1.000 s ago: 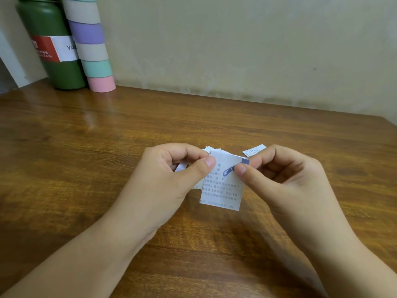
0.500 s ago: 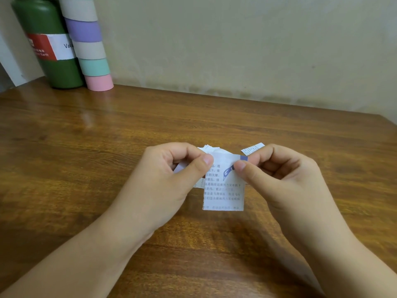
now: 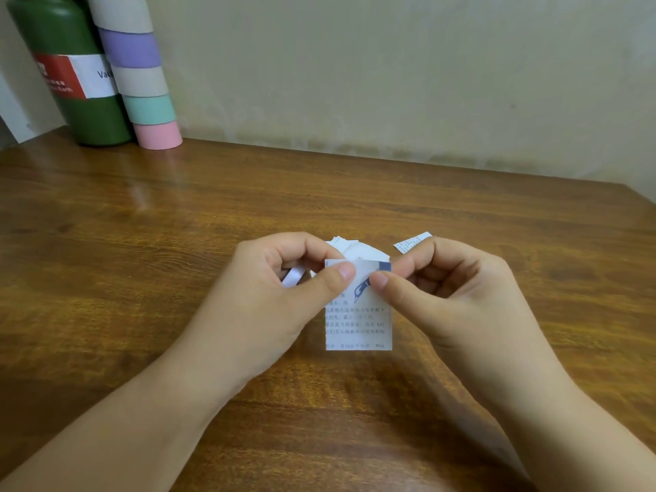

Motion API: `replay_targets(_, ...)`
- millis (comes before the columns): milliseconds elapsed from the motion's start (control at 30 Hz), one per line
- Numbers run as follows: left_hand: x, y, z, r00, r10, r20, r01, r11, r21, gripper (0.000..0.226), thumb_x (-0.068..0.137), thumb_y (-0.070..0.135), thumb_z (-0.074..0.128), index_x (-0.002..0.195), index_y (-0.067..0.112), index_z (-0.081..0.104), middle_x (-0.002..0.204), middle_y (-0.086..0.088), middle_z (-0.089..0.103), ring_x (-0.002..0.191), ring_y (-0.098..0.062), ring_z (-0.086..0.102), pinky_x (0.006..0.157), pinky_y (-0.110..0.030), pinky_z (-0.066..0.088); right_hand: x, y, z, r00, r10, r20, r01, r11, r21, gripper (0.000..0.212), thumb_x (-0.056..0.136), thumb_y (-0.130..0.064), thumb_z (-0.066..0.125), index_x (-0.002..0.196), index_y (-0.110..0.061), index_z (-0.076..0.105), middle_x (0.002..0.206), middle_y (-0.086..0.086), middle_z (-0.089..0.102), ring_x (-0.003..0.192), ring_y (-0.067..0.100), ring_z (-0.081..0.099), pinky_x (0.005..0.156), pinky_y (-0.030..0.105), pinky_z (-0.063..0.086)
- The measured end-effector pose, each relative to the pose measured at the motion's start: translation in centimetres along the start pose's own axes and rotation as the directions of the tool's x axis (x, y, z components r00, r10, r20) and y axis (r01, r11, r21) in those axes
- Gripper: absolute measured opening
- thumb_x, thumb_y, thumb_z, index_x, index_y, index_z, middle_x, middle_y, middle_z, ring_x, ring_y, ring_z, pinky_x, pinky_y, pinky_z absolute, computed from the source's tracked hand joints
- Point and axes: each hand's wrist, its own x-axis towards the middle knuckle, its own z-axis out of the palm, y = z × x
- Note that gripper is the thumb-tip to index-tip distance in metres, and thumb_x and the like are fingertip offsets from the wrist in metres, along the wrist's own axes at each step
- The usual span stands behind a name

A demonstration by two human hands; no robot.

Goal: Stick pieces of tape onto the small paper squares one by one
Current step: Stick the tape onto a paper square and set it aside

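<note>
Both the left hand (image 3: pixel 269 296) and right hand (image 3: pixel 458 300) are pinching the paper square's (image 3: pixel 358 321) top edge between thumb and curled fingers, near the table's (image 3: pixel 177 225) middle.

Paper square (image 3: pixel 358 321) at centre frame, white with grey printed text and a blue figure, table (image 3: pixel 142 243) brown wood grain, bottle (image 3: pixel 81 101) at upper left, dark green with red-and-white label, tape stack (image 3: pixel 142 83) banded purple, beige, mint, pink.

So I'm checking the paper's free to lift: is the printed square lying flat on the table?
No: the printed square is held up off the table, pinched at its top edge by the left hand and right hand.
</note>
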Motion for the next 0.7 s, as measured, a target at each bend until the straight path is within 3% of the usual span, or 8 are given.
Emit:
replay_targets(33, 0.0, 0.0, 0.0, 1.0, -0.009, 0.002, 0.009, 1.0, -0.019, 0.013, 0.067, 0.039, 0.074, 0.072, 0.028, 0.071, 0.071, -0.001, 0.067, 0.068, -0.005, 0.059, 0.067, -0.023, 0.047, 0.0, 0.0, 0.0, 1.0, -0.003, -0.001, 0.003, 1.0, -0.002, 0.015, 0.062, -0.028, 0.074, 0.065, -0.015, 0.066, 0.065, 0.008, 0.065, 0.065, 0.013, 0.057, 0.059, 0.019, 0.046)
replay_targets(100, -0.1, 0.2, 0.1, 1.0, -0.023, -0.015, 0.021, 0.995, -0.098, 0.01, 0.071, 0.029, 0.079, 0.068, 0.023, 0.071, 0.063, 0.0, 0.064, 0.056, -0.001, 0.054, 0.055, -0.013, 0.041, 0.0, 0.1, 0.0, 1.0, 0.003, -0.004, -0.003, 1.0, 0.011, 0.019, 0.061, -0.028, 0.074, 0.065, -0.012, 0.065, 0.067, 0.009, 0.065, 0.066, 0.012, 0.058, 0.06, 0.018, 0.047)
replay_targets(200, -0.1, 0.9, 0.1, 0.996, -0.045, -0.075, 0.03, 0.982, -0.185, 0.008, 0.073, 0.018, 0.068, 0.07, 0.012, 0.066, 0.048, 0.012, 0.055, 0.039, 0.001, 0.044, 0.042, -0.005, 0.031, 0.0, 0.0, 0.0, 0.999, 0.038, 0.025, -0.039, 0.999, 0.034, 0.021, 0.061, -0.028, 0.074, 0.064, -0.01, 0.064, 0.064, -0.001, 0.064, 0.062, 0.006, 0.057, 0.056, 0.012, 0.044)
replay_targets(333, 0.0, 1.0, -0.1, 0.991, -0.1, -0.083, 0.079, 0.97, -0.23, 0.019, 0.078, 0.004, 0.069, 0.062, 0.015, 0.064, 0.048, 0.008, 0.052, 0.041, -0.001, 0.038, 0.038, -0.008, 0.029, 0.0, 0.1, 0.2, 0.999, 0.038, 0.039, -0.038, 0.999, -0.006, 0.016, 0.07, -0.018, 0.077, 0.065, -0.008, 0.065, 0.062, -0.003, 0.063, 0.059, 0.005, 0.055, 0.055, 0.011, 0.042)
replay_targets(500, -0.2, 1.1, -0.1, 0.994, -0.097, 0.052, 0.103, 0.985, -0.135, 0.007, 0.065, 0.013, 0.07, 0.061, 0.014, 0.065, 0.055, 0.004, 0.051, 0.046, -0.003, 0.039, 0.043, -0.009, 0.03, 0.1, 0.1, -0.2, 0.998, -0.014, -0.057, 0.015, 1.0, 0.006, 0.013, 0.071, -0.013, 0.075, 0.063, -0.01, 0.065, 0.063, -0.002, 0.063, 0.062, 0.006, 0.055, 0.055, 0.013, 0.042)
replay_targets(567, -0.2, 1.0, 0.0, 0.995, -0.09, 0.049, 0.096, 0.987, -0.126, 0.012, 0.072, 0.011, 0.077, 0.065, 0.011, 0.068, 0.054, 0.01, 0.055, 0.046, 0.001, 0.043, 0.044, -0.006, 0.031, 0.1, -0.1, -0.2, 0.999, -0.026, -0.037, 0.026, 1.0, -0.004, 0.012, 0.071, -0.013, 0.075, 0.064, -0.011, 0.065, 0.063, -0.003, 0.064, 0.062, 0.004, 0.057, 0.055, 0.013, 0.043)
replay_targets(700, -0.1, 1.1, 0.1, 0.997, -0.07, -0.015, 0.067, 0.987, -0.144, 0.008, 0.069, 0.024, 0.068, 0.064, 0.019, 0.071, 0.053, 0.012, 0.055, 0.044, 0.001, 0.044, 0.045, -0.006, 0.031, -0.1, -0.2, 0.1, 0.999, -0.037, 0.0, 0.037, 0.999, -0.015, 0.012, 0.073, -0.011, 0.074, 0.066, -0.011, 0.065, 0.06, -0.009, 0.064, 0.059, -0.002, 0.057, 0.054, 0.009, 0.041)
